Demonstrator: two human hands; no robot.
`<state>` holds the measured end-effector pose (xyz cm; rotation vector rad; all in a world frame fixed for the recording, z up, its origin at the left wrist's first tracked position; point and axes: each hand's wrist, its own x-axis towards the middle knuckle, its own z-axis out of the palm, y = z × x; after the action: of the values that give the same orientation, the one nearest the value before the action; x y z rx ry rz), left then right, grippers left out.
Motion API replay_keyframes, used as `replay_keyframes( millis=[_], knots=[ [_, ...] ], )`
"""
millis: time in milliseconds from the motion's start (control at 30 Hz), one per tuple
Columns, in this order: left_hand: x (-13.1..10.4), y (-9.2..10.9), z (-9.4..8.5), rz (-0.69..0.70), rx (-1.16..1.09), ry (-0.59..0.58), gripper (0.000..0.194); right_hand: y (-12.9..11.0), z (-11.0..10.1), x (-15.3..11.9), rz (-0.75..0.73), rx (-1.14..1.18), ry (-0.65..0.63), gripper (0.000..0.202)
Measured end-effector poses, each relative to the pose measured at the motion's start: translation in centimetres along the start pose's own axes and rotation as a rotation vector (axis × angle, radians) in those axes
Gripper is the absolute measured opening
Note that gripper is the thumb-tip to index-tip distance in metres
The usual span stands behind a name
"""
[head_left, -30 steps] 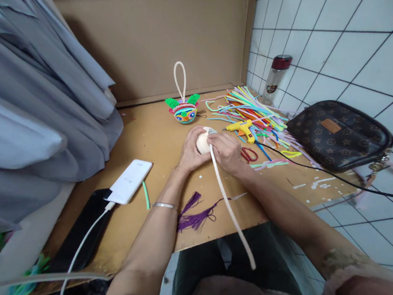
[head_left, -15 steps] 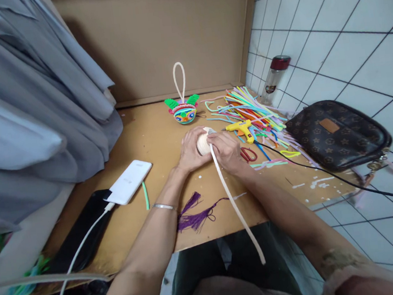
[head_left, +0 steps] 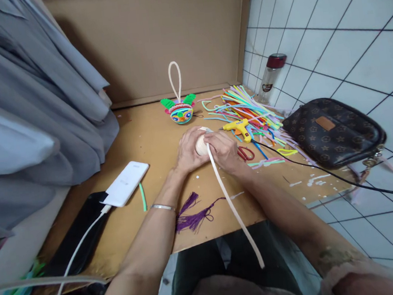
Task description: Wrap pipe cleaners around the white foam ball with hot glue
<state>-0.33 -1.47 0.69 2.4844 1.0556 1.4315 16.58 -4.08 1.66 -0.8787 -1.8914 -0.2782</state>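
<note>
Over the middle of the table, my left hand [head_left: 189,150] is wrapped round a cream-coloured ball [head_left: 201,147], which looks wound from a pale strip. From it a long cream pipe cleaner [head_left: 234,207] hangs down past the table's front edge. The fingers of my right hand [head_left: 222,150] are pinched on that pipe cleaner where it meets the ball. Purple tassels [head_left: 193,216] lie on the table below my hands. Behind them stands a colourful animal-head ornament [head_left: 181,113] with green ears and a cream loop. My fingers hide part of the ball.
Right of my hands lie a yellow glue gun [head_left: 238,127] with a black cord, red-handled scissors [head_left: 246,153] and a pile of coloured pipe cleaners [head_left: 248,106]. Farther right are a bottle [head_left: 271,77] and a brown bag [head_left: 333,132]. A white power bank [head_left: 126,184] and grey curtain [head_left: 31,100] are left.
The whole view has shifted slightly, with things appearing a little farther left. Both hands keep nearly the same hold on the ball and the pipe cleaner.
</note>
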Motion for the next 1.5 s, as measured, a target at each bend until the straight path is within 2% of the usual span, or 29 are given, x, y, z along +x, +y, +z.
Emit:
replay_keyframes(
  millis=[100,367,533,767,1033,1133,1233,1333,1500],
  knots=[
    [-0.1,0.0,0.0,-0.006,0.033,-0.003,0.068,-0.1,0.0,0.0,0.005,0.029,0.003,0.025],
    [-0.3,0.1,0.4,0.040,0.084,0.019,0.060,-0.1,-0.1,0.2,0.002,0.023,0.026,0.031],
    [-0.2,0.0,0.3,0.019,0.105,0.008,0.061,-0.2,-0.4,0.2,0.023,0.027,-0.024,0.029],
    [-0.1,-0.4,0.2,0.053,0.007,0.088,0.057,-0.7,-0.6,0.4,-0.001,0.035,0.040,0.027],
    [0.0,-0.7,0.2,0.013,-0.096,0.130,0.056,-1.2,-0.7,0.5,-0.054,0.041,0.027,0.033],
    [-0.1,-1.0,0.3,-0.062,-0.145,0.162,0.061,-1.3,-1.0,0.6,-0.124,0.007,-0.039,0.046],
    [-0.2,-1.2,0.3,-0.243,-0.217,0.219,0.071,-1.4,-1.5,0.6,-0.202,-0.007,-0.047,0.060],
    [0.0,-1.1,0.1,-0.428,-0.289,0.276,0.073,-1.4,-2.0,0.6,-0.207,-0.003,-0.047,0.064],
    [0.4,-0.9,-0.1,-0.587,-0.448,0.322,0.072,-1.6,-2.4,0.9,-0.308,0.009,0.091,0.057]
  ],
)
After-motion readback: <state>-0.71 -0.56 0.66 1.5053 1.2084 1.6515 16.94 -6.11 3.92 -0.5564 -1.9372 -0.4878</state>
